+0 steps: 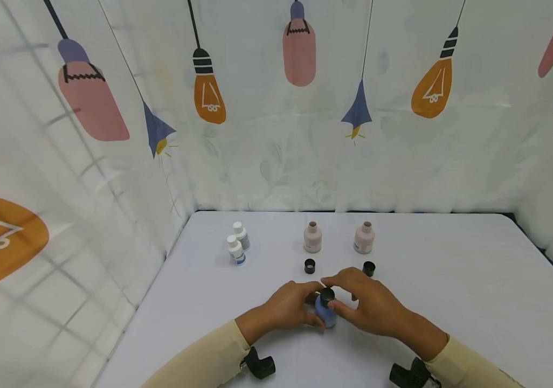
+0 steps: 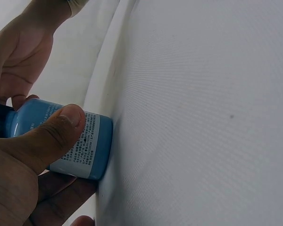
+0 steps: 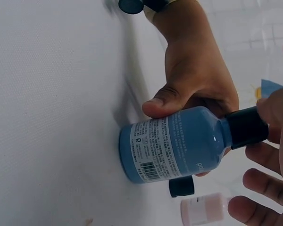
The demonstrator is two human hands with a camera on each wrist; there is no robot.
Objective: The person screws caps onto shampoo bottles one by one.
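Note:
A blue bottle with a black cap stands upright on the white table, between the two hands. My left hand grips the bottle's body, its thumb over the printed label in the left wrist view. From the other side my right hand pinches the cap between thumb and fingers. In the right wrist view the cap sits on the bottle's neck, and a barcode shows on the white label.
Behind the hands, two uncapped pink bottles stand apart, with one loose black cap and another black cap in front of them. Two small white-capped bottles stand at the back left. A patterned curtain hangs behind the table.

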